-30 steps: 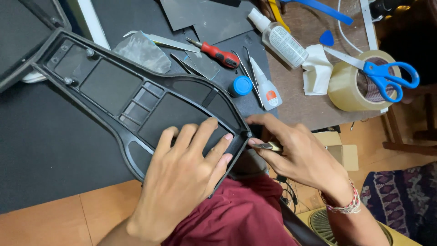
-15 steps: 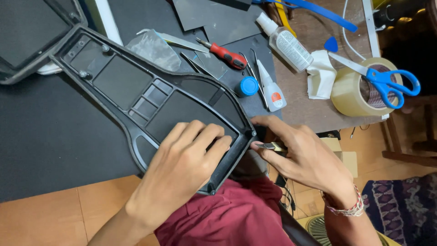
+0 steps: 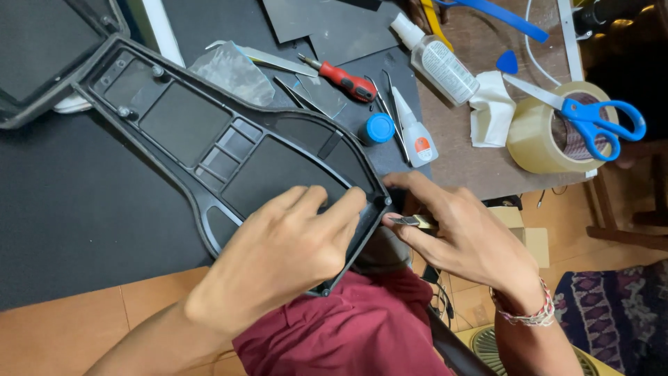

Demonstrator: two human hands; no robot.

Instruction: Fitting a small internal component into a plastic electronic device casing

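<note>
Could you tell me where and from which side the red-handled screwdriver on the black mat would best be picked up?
Probably by the red handle, its thickest part, coming from above. The red-handled screwdriver lies flat, handle towards the clear bottle, shaft pointing up-left. Tweezers lie close beside the handle, so a pinch across its width from above looks safest. Both the left hand and right hand are busy at the black plastic frame.

Lower end of black plastic frame [image 3: 209, 150] hidden under left hand [image 3: 278, 254]. Small metal tool [image 3: 410, 221] mostly buried in right hand [image 3: 466, 240]; kind unclear. Second dark panel [image 3: 42, 49] cropped at upper left.
</note>
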